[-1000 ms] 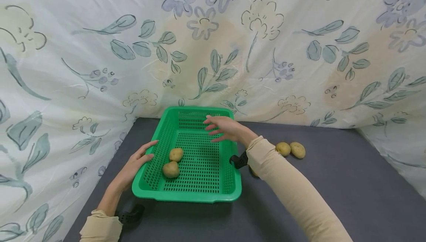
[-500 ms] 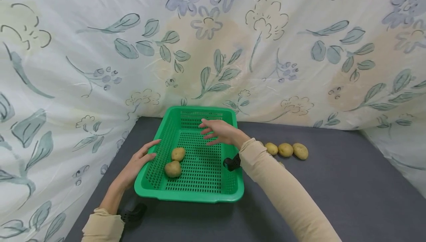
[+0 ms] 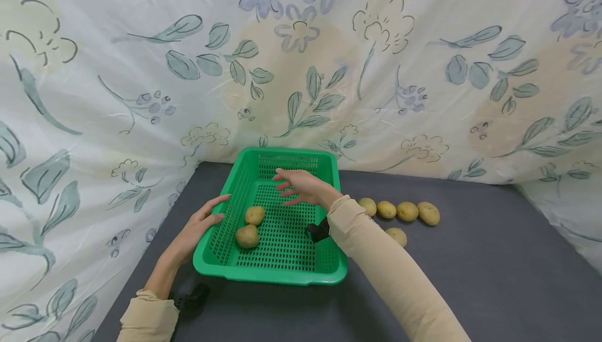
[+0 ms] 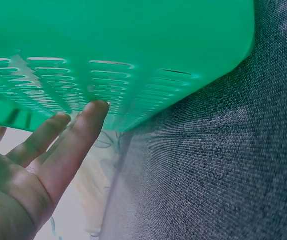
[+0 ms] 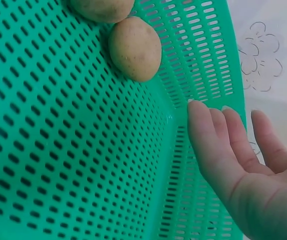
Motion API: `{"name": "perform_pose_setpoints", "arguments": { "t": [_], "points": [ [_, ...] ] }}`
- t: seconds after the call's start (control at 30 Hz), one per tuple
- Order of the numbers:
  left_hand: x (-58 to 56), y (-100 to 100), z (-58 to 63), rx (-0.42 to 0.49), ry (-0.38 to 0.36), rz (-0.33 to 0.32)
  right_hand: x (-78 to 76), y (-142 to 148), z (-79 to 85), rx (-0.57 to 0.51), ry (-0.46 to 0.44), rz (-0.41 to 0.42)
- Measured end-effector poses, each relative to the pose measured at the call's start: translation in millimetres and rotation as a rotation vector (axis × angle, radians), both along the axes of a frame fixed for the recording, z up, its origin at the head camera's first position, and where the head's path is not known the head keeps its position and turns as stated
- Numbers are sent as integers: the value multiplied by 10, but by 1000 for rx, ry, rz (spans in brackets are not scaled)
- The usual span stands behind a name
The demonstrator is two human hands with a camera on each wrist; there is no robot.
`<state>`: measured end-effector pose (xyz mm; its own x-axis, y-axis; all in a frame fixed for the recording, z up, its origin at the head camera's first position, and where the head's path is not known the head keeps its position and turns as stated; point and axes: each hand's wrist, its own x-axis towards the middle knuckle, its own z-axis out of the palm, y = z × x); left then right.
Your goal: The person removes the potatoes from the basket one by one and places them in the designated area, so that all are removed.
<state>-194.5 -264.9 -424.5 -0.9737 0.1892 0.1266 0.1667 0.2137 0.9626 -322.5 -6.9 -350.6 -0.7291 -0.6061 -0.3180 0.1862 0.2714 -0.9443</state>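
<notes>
A green plastic basket [image 3: 270,275] with slotted walls stands on the dark table. Two potatoes, a nearer one [image 3: 247,237] and a farther one [image 3: 255,215], lie touching in its left part. My left hand [image 3: 190,232] is at the basket's left side, its fingertips against or very near the outer wall; the left wrist view shows those fingers [image 4: 78,145] extended. Over the basket's right half hovers my right hand [image 3: 303,186], holding nothing. In the right wrist view its fingers [image 5: 203,132] are loosely spread, apart from the potatoes.
Right of the basket, several potatoes [image 3: 407,211] form a row on the dark grey table [image 3: 470,258]. Another potato [image 3: 396,236] lies nearer, partly behind my right sleeve [image 3: 390,263]. A floral cloth [image 3: 301,70] hangs behind the table and along its sides.
My right hand has drifted slightly left over the basket, staying empty. More potatoes beside the basket show from behind the right arm. The head view has shifted a little; my left hand stays at the basket.
</notes>
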Motion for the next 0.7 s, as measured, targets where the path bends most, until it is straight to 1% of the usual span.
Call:
{"name": "perform_pose_setpoints", "arguments": {
  "t": [0.2, 0.4, 0.53, 0.7],
  "points": [
    [-6, -13, -7, -4, -5, 4, -18, -83, -37, -36, -41, -26],
    [-32, 1, 15, -8, -3, 3, -46, -92, -60, -45, -56, -64],
    [-22, 1, 28, -14, -8, 9, -46, -127, -104, -69, -75, -63],
    [-7, -1, 11, -14, -10, 12, -38, -190, -157, -94, -111, -80]
  ]
}}
